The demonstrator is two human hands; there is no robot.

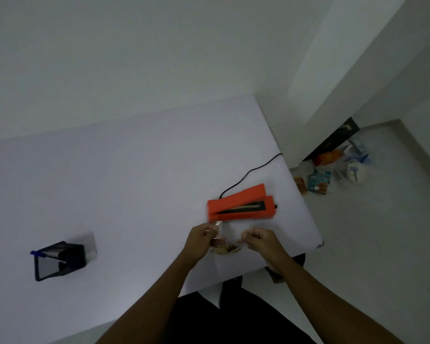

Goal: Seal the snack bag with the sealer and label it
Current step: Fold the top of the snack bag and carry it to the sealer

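Observation:
An orange heat sealer (pixel 241 206) lies on the white table (pixel 124 175) with its lid raised and its black cord (pixel 251 173) running off the far edge. Just in front of it, a clear snack bag (pixel 227 240) with brownish snacks at its bottom hangs between my two hands. My left hand (pixel 201 240) pinches the bag's upper left edge. My right hand (pixel 261 240) pinches the upper right edge, fingers curled. The top of the bag is close to the sealer's front edge.
A black pen holder (pixel 60 260) with a blue pen stands at the table's left. The table's right edge is close to the sealer. On the floor to the right lie several packets and bags (pixel 333 170) beside a dark panel leaning on the wall.

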